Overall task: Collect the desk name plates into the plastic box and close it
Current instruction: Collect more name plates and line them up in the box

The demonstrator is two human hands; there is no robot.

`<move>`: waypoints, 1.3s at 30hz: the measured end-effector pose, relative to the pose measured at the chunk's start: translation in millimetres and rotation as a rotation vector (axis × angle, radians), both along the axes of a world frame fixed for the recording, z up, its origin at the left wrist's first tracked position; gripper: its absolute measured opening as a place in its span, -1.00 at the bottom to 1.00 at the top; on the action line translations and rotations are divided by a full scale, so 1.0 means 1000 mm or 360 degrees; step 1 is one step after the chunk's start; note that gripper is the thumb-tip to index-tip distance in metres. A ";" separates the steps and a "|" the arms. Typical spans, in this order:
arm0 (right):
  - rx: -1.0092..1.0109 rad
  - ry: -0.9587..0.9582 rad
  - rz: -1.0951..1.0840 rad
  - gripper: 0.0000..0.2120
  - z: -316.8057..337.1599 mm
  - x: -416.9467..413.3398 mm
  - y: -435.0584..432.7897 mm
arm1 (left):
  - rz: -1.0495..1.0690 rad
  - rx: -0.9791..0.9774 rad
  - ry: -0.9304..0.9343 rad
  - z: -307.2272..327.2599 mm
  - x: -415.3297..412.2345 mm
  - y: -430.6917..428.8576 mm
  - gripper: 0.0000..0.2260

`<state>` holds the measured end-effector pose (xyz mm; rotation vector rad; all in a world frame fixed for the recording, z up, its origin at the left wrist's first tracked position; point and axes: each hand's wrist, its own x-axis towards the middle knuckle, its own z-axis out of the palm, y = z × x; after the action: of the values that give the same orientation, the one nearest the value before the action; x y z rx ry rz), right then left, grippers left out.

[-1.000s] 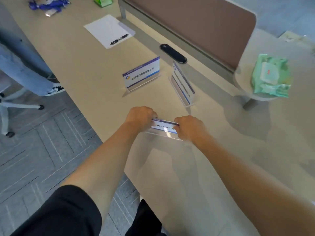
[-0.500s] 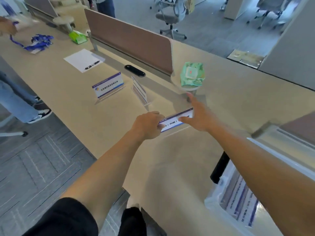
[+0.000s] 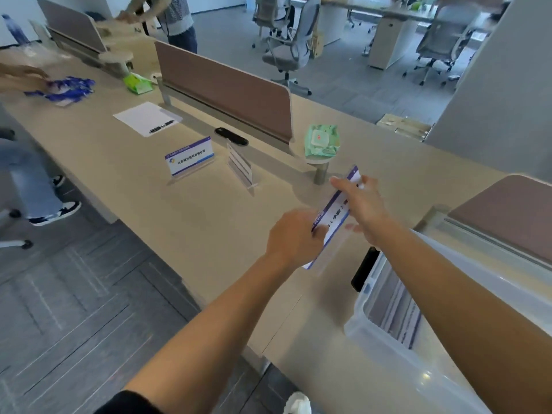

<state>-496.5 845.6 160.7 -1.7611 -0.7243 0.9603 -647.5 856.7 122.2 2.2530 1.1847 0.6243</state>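
Observation:
Both my hands hold one clear acrylic name plate (image 3: 334, 218) with a white and blue card, lifted above the desk and tilted. My left hand (image 3: 291, 234) grips its near end and my right hand (image 3: 360, 206) its far end. Two more name plates stand on the desk further left: one facing me (image 3: 191, 156) and one seen edge-on (image 3: 240, 167). The clear plastic box (image 3: 385, 339) sits open at the lower right, with several plates stacked inside, partly hidden by my right forearm.
A brown divider panel (image 3: 227, 88) runs along the desk's far side. A green wipes pack (image 3: 322, 141) rests on a small round stand. A paper sheet with a pen (image 3: 148, 118), a black oblong object (image 3: 231, 136), and another person's hand over blue items lie to the left.
The held name plate has been lifted off the desk and carried to the right toward the box, turning from level to steeply tilted. My view has swung right, showing more of the box.

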 end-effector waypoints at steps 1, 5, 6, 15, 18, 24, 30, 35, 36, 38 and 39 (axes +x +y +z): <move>-0.0010 -0.0049 0.0007 -0.45 0.006 -0.004 -0.005 | -0.0041 -0.0087 -0.0076 0.003 -0.003 -0.006 -0.75; 0.0014 -0.0170 0.0092 -0.59 0.024 -0.009 -0.028 | -0.0369 -0.0893 -0.0458 0.011 -0.023 -0.017 -0.86; 0.0023 -0.0158 0.0113 -0.61 0.028 -0.008 -0.037 | -0.0496 -0.1063 -0.0518 0.012 -0.027 -0.018 -0.87; 0.0080 -0.0006 0.0133 -0.30 0.056 0.033 -0.113 | -0.0847 -0.1525 -0.0892 0.007 0.020 -0.073 -0.21; 0.0062 -0.0042 0.0134 -0.22 0.053 0.059 -0.134 | -0.0787 -0.1423 -0.0849 0.013 0.043 -0.089 -0.26; 0.0030 0.0023 0.0263 -0.13 0.035 0.121 -0.171 | -0.0765 -0.1300 -0.0621 0.023 0.099 -0.118 -0.39; 0.0101 0.0191 0.0111 -0.20 0.017 0.193 -0.186 | -0.1035 -0.1268 -0.0372 0.015 0.158 -0.140 -0.18; 0.0028 0.0192 0.0211 -0.19 0.003 0.225 -0.191 | -0.0960 -0.1272 -0.0386 0.001 0.184 -0.152 -0.25; 0.0002 0.0125 0.0232 -0.19 0.000 0.227 -0.191 | -0.0935 -0.1256 -0.0414 -0.001 0.187 -0.153 -0.27; -0.0056 -0.0130 0.0252 -0.22 0.000 0.228 -0.189 | -0.0924 -0.1232 -0.0431 -0.004 0.189 -0.154 -0.28; -0.0087 -0.0337 0.0264 -0.23 0.001 0.228 -0.188 | -0.0941 -0.1201 -0.0427 -0.005 0.189 -0.154 -0.28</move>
<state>-269.0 657.4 162.0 -1.8923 -1.0002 0.9188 -458.2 702.3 116.8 1.6616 0.4513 0.1772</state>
